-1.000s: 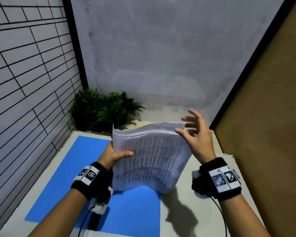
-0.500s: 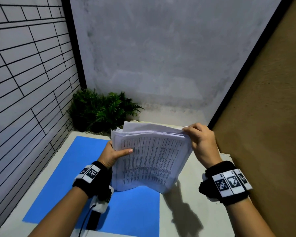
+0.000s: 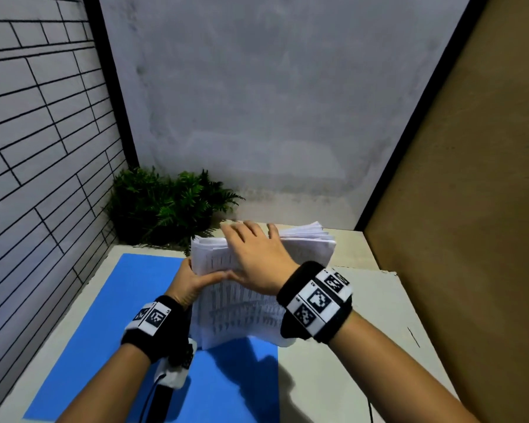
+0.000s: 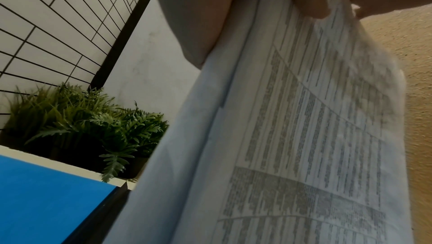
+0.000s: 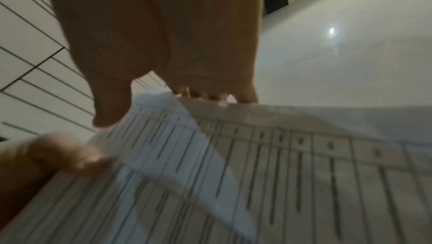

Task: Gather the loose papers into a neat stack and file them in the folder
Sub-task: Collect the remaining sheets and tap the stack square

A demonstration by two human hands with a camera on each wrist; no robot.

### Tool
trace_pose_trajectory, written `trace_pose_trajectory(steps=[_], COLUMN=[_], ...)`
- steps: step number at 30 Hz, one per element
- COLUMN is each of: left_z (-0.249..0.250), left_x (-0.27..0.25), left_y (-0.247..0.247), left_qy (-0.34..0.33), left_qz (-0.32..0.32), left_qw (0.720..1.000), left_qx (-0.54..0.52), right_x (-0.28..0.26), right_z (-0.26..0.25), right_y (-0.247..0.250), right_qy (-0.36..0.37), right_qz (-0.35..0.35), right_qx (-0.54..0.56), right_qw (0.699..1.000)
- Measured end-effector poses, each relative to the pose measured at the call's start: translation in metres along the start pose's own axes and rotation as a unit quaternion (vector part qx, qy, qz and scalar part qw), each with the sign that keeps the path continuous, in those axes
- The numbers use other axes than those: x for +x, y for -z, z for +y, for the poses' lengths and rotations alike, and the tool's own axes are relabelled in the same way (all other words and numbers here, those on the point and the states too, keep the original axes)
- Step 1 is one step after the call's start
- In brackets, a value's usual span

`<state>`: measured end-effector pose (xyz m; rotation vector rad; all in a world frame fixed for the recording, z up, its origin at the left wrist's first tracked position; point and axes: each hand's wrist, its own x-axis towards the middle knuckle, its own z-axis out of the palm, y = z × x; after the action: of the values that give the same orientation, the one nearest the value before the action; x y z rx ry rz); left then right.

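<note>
A thick stack of printed papers (image 3: 235, 312) stands on its lower edge over the blue folder (image 3: 104, 325), which lies open and flat on the table. My left hand (image 3: 193, 282) grips the stack's left edge, thumb across the front sheet. My right hand (image 3: 254, 254) lies flat over the top edge, fingers straight and reaching left. The left wrist view shows the printed tables (image 4: 304, 137) close up, with the folder (image 4: 42, 201) below. In the right wrist view my palm (image 5: 163, 35) covers the stack's top (image 5: 280, 174). The top sheets are uneven at the right.
A green fern-like plant (image 3: 165, 206) stands at the table's back left corner. A tiled wall runs along the left, a grey wall behind, a brown panel (image 3: 455, 209) on the right. Pale table surface (image 3: 348, 346) shows right of the folder.
My right hand left the top right corner, which it pinched half a second ago, and now lies flat across the top edge further left. The left hand keeps its grip.
</note>
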<state>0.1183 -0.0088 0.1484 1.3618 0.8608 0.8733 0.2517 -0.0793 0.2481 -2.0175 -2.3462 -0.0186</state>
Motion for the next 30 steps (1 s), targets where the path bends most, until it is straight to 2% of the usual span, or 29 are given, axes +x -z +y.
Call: trace_pose_trajectory(steps=[2,6,9,11,13,14,16,17,18,20,21,24,26,30], left_z=[0.0,-0.002,-0.004,-0.004,-0.006,-0.008,-0.013,-0.018,-0.021,-0.025,-0.022,-0.003,0.01,0.024], left_x=[0.0,0.004,0.008,0.007,0.005,0.003,-0.001,-0.001,-0.003,-0.004,-0.004,-0.011,-0.018,-0.026], left_y=[0.001,0.001,0.004,0.005,0.008,0.009,0.009,0.008,0.005,0.0,-0.002,-0.004,-0.002,0.003], left_qy=[0.011,0.038,0.045,0.042,0.029,0.029,0.05,0.068,0.082,0.071,0.064,0.031,0.0,-0.048], left_qz=[0.008,0.033,0.064,0.076,0.068,0.051,0.016,0.001,-0.015,-0.014,0.004,0.057,0.043,-0.01], left_qw=[1.0,0.999,0.997,0.996,0.997,0.998,0.998,0.998,0.997,0.997,0.998,0.997,0.998,0.998], left_qx=[-0.006,0.014,-0.005,-0.01,-0.013,-0.019,-0.024,-0.015,-0.006,-0.005,-0.003,-0.033,-0.054,-0.04], right_x=[0.002,-0.002,-0.01,-0.021,-0.034,-0.04,-0.05,-0.054,-0.056,-0.056,-0.055,-0.057,-0.06,-0.065], right_z=[0.001,0.016,0.05,0.084,0.111,0.119,0.122,0.121,0.117,0.099,0.092,0.085,0.091,0.096], right_y=[0.001,0.0,0.013,0.015,0.006,-0.003,-0.03,-0.05,-0.07,-0.094,-0.099,-0.088,-0.086,-0.085], right_qy=[-0.007,-0.013,-0.097,-0.137,-0.149,-0.154,-0.179,-0.197,-0.208,-0.218,-0.222,-0.241,-0.215,-0.175], right_qz=[0.028,-0.007,0.005,0.007,0.045,0.072,0.107,0.094,0.067,0.044,0.071,0.175,0.202,0.204], right_qx=[0.022,0.003,0.018,0.089,0.257,0.362,0.556,0.603,0.623,0.63,0.634,0.656,0.665,0.674], right_qw=[0.999,1.0,0.995,0.987,0.954,0.917,0.805,0.767,0.751,0.744,0.737,0.694,0.686,0.688])
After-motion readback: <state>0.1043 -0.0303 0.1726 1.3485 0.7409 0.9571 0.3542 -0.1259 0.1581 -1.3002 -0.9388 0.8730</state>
